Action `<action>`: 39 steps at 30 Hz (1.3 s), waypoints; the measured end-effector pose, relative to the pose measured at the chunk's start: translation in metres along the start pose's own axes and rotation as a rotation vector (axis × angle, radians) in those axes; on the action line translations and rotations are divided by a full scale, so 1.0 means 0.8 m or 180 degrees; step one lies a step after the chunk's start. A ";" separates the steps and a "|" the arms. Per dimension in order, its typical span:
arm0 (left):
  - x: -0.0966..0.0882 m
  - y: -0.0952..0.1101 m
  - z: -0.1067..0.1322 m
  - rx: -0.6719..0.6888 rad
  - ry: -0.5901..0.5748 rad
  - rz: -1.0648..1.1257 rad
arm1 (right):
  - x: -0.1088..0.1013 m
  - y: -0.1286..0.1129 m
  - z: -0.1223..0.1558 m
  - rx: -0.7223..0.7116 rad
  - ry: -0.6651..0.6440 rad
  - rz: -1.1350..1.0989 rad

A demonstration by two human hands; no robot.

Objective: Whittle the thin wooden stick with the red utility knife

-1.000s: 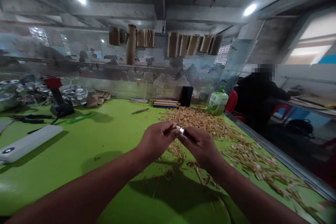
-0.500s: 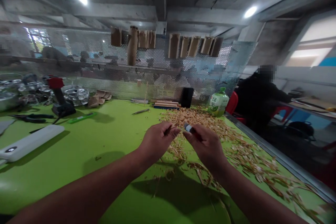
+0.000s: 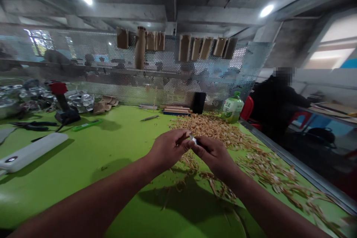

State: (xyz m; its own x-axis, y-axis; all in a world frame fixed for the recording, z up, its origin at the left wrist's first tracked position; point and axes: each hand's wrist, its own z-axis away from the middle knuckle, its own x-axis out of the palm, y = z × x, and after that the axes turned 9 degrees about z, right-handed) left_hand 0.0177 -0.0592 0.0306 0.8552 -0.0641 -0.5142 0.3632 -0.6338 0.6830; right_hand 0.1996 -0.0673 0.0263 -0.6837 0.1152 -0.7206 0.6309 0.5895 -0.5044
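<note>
My left hand (image 3: 169, 148) is closed around a thin wooden stick (image 3: 183, 138), which is mostly hidden by my fingers. My right hand (image 3: 212, 155) grips a small knife, and only its shiny blade (image 3: 193, 140) shows, touching or very near the stick. Both hands hover above the green table (image 3: 64, 178). A wide scatter of pale wood shavings (image 3: 208, 128) lies under and beyond them.
Further shavings spread towards the metal table edge (image 3: 304, 171) at right. Along the back stand a green-labelled bottle (image 3: 232, 108), a black phone (image 3: 199, 102) and stacked wooden strips (image 3: 176, 110). A red-topped power tool (image 3: 63, 104) and white power bank (image 3: 32, 151) lie left. A seated person (image 3: 276, 100) works at right.
My hands have come back together after being slightly apart half a second ago. The knife blade has moved left, up to the stick, and less of it now shows.
</note>
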 end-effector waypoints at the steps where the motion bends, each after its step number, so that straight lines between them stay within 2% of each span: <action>1: -0.001 0.000 0.000 0.0022 -0.0017 -0.0005 | 0.000 0.000 0.000 -0.0006 -0.0032 -0.0064; 7: -0.004 -0.001 0.000 0.0160 -0.0019 -0.0153 | -0.002 0.000 -0.001 0.0061 -0.0173 -0.0345; 13: -0.007 0.000 0.001 0.0201 -0.0070 -0.0239 | -0.005 -0.001 -0.001 0.0041 -0.0279 -0.0337; 21: -0.008 0.001 0.000 0.0257 0.0041 -0.0367 | -0.002 -0.001 -0.001 0.0056 -0.0247 -0.0286; 27: -0.007 0.007 0.005 0.0256 0.0142 -0.0367 | 0.003 -0.004 0.001 -0.0043 0.0069 -0.0064; 33: 0.000 0.003 0.005 0.0086 0.0192 -0.0247 | 0.012 0.002 0.006 -0.0137 0.0568 0.0678; 39: 0.004 -0.002 0.003 -0.0224 0.0271 0.0076 | 0.012 0.006 0.007 0.0068 0.0932 0.0937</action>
State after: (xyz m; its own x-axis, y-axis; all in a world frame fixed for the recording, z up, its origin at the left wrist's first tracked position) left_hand 0.0188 -0.0604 0.0265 0.8912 -0.0110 -0.4534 0.3647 -0.5769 0.7308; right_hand 0.1980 -0.0678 0.0149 -0.5464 0.5007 -0.6714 0.8204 0.4811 -0.3089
